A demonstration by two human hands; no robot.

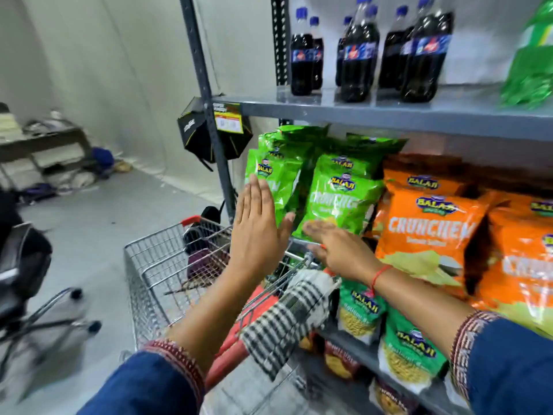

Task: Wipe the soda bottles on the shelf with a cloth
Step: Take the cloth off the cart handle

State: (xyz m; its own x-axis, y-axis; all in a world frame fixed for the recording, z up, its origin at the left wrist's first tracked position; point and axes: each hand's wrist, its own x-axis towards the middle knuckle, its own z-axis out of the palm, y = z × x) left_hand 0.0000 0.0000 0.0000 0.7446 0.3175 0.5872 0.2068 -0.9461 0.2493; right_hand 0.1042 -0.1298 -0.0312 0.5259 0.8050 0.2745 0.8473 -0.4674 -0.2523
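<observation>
Two bare hands reach forward at the centre of the view, both empty. The left hand (257, 220) stands upright with fingers straight and together, palm facing right, just in front of a green snack bag (270, 181). The right hand (335, 247) lies flat, palm down, fingers extended and slightly blurred, above the rim of a wire shopping cart (155, 265) at 7 o'clock.

Nothing is gripped. A black-and-white checked cloth (290, 313) hangs over the cart's near edge at 6 o'clock, directly beneath the right forearm — untouched.

At 1 o'clock, on the grey upper shelf (374, 115), stand the soda bottles (359, 55): dark cola in clear plastic with blue caps, upright, in pairs front to back. A green bottle (532, 61) shows blurred at 2 o'clock. Orange snack bags (425, 229) fill the middle shelf at 3 o'clock.

The cloth looks soft and limp, so it would likely bunch easily in one palm; pinching it at the draped fold seems simplest. The bottles appear full, so probably heavy for their size, with smooth, likely slippery plastic — steadying each by the neck or cap while wiping the body would probably keep it from tipping into its neighbours.
</observation>
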